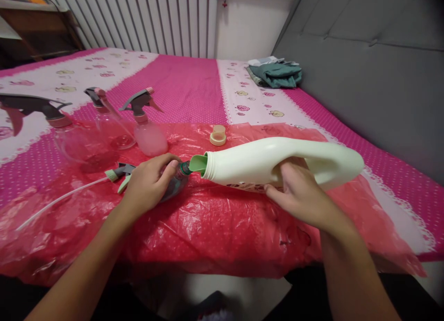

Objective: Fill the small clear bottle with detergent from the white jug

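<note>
My left hand (152,180) is wrapped around a small clear spray bottle (176,184) with no sprayer on it; it leans so that its mouth points right. My right hand (298,191) grips the handle of a large pale green detergent jug (249,161), tipped nearly flat. The green spout of the jug (199,163) meets the small bottle's mouth. Whether liquid is flowing, I cannot tell. Just left of my left hand lies a loose spray head (121,172) in grey and green, with a long white tube. A translucent cap (218,135) sits beyond the jug's neck.
Red plastic sheeting (215,228) covers the near part of the pink bed (187,80). Three spray bottles stand at the left, one a pink-filled bottle (151,138). Folded clothes (275,73) lie by the grey headboard (374,57). A white radiator (149,20) lines the back wall.
</note>
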`<state>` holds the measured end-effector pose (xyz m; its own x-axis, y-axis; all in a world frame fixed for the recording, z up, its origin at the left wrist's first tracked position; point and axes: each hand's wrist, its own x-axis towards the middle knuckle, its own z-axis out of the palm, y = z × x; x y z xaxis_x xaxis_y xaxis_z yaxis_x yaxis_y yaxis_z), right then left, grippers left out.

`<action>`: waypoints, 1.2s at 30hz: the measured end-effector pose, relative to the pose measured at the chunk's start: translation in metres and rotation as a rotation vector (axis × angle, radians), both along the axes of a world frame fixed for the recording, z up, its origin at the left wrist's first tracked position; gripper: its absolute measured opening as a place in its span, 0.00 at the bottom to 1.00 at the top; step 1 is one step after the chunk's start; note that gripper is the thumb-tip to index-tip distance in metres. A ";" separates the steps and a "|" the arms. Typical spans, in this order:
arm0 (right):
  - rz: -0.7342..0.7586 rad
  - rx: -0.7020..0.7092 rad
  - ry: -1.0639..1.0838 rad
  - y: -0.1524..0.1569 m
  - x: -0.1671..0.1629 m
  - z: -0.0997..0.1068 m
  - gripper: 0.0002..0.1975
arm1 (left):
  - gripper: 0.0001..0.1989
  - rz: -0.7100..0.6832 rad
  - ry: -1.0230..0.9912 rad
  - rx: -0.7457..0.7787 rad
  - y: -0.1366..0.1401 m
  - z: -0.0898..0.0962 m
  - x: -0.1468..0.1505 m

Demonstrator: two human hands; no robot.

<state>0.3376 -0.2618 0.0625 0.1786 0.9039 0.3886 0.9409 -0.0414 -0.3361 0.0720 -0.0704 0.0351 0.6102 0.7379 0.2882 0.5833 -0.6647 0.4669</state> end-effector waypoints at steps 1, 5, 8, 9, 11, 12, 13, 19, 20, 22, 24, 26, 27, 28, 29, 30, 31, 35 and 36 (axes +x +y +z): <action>0.015 -0.005 0.005 -0.001 0.001 0.001 0.08 | 0.24 -0.001 0.001 0.004 0.000 0.000 0.000; 0.069 -0.027 0.028 -0.005 0.005 0.003 0.05 | 0.24 -0.007 0.000 0.006 -0.001 0.001 0.000; 0.091 -0.053 0.039 -0.007 0.008 0.004 0.04 | 0.24 -0.015 -0.007 0.000 -0.001 0.002 0.000; 0.100 -0.057 0.035 -0.008 0.009 0.003 0.04 | 0.24 -0.016 -0.008 -0.001 -0.001 0.002 0.000; 0.123 -0.057 0.016 -0.009 0.011 0.003 0.04 | 0.24 -0.014 -0.006 0.000 -0.001 0.001 0.000; 0.134 -0.056 0.004 -0.009 0.012 0.003 0.04 | 0.24 -0.013 -0.005 -0.001 -0.001 0.001 0.000; 0.141 -0.055 -0.008 -0.010 0.013 0.003 0.05 | 0.24 -0.013 -0.006 -0.003 -0.001 0.000 0.000; 0.145 -0.063 -0.056 -0.011 0.017 -0.001 0.07 | 0.24 -0.010 -0.003 -0.007 -0.002 0.001 0.000; 0.144 -0.065 -0.060 -0.011 0.017 -0.001 0.07 | 0.25 -0.011 -0.003 -0.008 -0.002 0.002 0.000; 0.143 -0.073 -0.060 -0.012 0.018 -0.002 0.07 | 0.25 -0.010 -0.001 -0.008 -0.002 0.002 0.000; 0.143 -0.087 -0.045 -0.012 0.020 -0.002 0.06 | 0.24 -0.005 0.004 -0.007 -0.002 0.002 0.000; 0.146 -0.099 -0.022 -0.012 0.021 -0.001 0.05 | 0.24 -0.002 0.004 -0.002 -0.002 0.002 0.000; 0.148 -0.102 -0.012 -0.013 0.021 -0.001 0.05 | 0.25 -0.002 0.004 0.002 -0.001 0.002 0.000; 0.151 -0.104 -0.004 -0.013 0.022 0.000 0.05 | 0.25 -0.002 0.003 0.007 -0.001 0.001 0.000; 0.154 -0.105 0.003 -0.013 0.022 0.001 0.04 | 0.25 -0.003 0.002 0.010 -0.001 0.001 0.000; 0.155 -0.110 0.009 -0.014 0.022 0.001 0.04 | 0.25 -0.003 0.003 0.012 -0.001 0.001 0.001; 0.156 -0.116 0.014 -0.014 0.022 0.002 0.04 | 0.25 -0.004 0.004 0.011 -0.001 0.001 0.001; 0.154 -0.141 0.021 -0.014 0.022 0.003 0.04 | 0.24 0.000 0.007 0.005 -0.001 0.001 0.002; 0.155 -0.138 0.023 -0.014 0.022 0.003 0.04 | 0.24 0.001 0.007 0.005 -0.002 0.001 0.002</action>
